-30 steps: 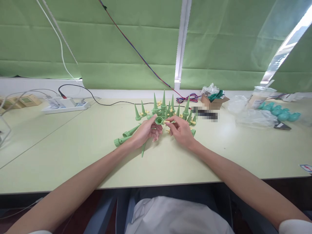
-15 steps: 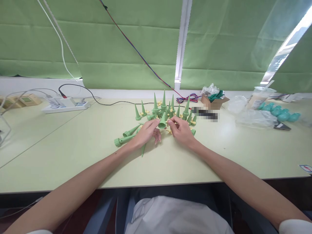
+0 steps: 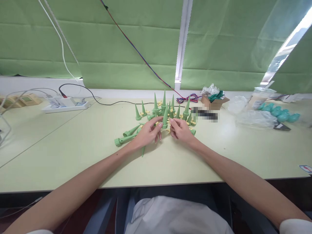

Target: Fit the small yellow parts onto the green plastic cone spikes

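Note:
Between my hands a green watering spike (image 3: pixel 165 117) points upward, with its wide collar at the bottom. My left hand (image 3: pixel 150 130) grips it by the collar from the left, thumb in front. On the right side, my right hand (image 3: pixel 180 130) is pinched close to the spike's small yellow valve; the fingers mostly hide what they hold. Behind the hands stand several more green spikes (image 3: pixel 156 104), many with yellow valves. To the left, a loose spike (image 3: pixel 124 139) lies on its side, and another spike's tip (image 3: pixel 143 151) shows below my left wrist.
On the pale table (image 3: pixel 97 156), a white power strip (image 3: pixel 67 105) with cables sits at the back left. Behind the spikes are a blurred black object (image 3: pixel 206 113) and a small cardboard box (image 3: pixel 214 102). Farther right are a drink cup (image 3: pixel 259 97), plastic bags and teal bulb-shaped items (image 3: pixel 282 113).
The held spike has turned: its open base faced me before, and now it stands more upright. My left thumb has come round to the front of the collar.

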Tool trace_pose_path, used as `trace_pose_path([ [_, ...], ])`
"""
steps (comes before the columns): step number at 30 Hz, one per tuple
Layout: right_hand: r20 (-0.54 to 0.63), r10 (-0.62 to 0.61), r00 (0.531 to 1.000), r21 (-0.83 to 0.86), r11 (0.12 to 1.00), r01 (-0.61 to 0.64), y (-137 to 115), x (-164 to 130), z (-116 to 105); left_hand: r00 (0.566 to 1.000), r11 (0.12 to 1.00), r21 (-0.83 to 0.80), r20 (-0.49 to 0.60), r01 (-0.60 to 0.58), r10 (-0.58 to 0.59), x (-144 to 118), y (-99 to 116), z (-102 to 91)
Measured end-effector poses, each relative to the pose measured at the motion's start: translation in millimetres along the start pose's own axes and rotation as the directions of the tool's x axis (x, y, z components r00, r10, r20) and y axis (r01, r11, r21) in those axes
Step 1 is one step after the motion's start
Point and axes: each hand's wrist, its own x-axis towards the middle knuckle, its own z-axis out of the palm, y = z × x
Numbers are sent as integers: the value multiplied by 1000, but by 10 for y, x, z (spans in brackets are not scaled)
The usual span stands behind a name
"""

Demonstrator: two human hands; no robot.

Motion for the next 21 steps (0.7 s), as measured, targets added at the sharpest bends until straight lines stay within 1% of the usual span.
trace_pose_path([
  [3, -41, 13, 999, 11, 1000, -12, 15, 18, 7, 999, 1000, 30, -51, 8, -7, -4, 0, 13],
  [6, -97, 11, 995, -27, 1000, -14, 23, 21, 7, 991, 998, 53, -133, -23, 30, 4, -7, 23],
  [8, -118, -8, 993, -65, 998, 0, 16, 14, 4, 982, 997, 66, -185, -31, 43, 12, -5, 21],
  [10, -138, -46, 989, -121, 992, 29, 0, -1, 2, 978, 998, 59, -209, -12, 24, 19, 6, 14],
  [12, -152, -94, 984, -187, 980, 64, -19, -20, 4, 981, 999, 37, -195, 17, -9, 23, 24, 5],
  [15, -137, -148, 979, -259, 960, 108, -41, -46, 9, 990, 996, -26, -117, 81, -83, 21, 54, -5],
  [18, -92, -163, 982, -271, 953, 133, -47, -57, 12, 991, 988, -98, -50, 122, -128, 15, 75, -9],
  [21, -69, -162, 984, -251, 958, 140, -38, -53, 7, 992, 983, -133, -6, 123, -125, 14, 69, -12],
])
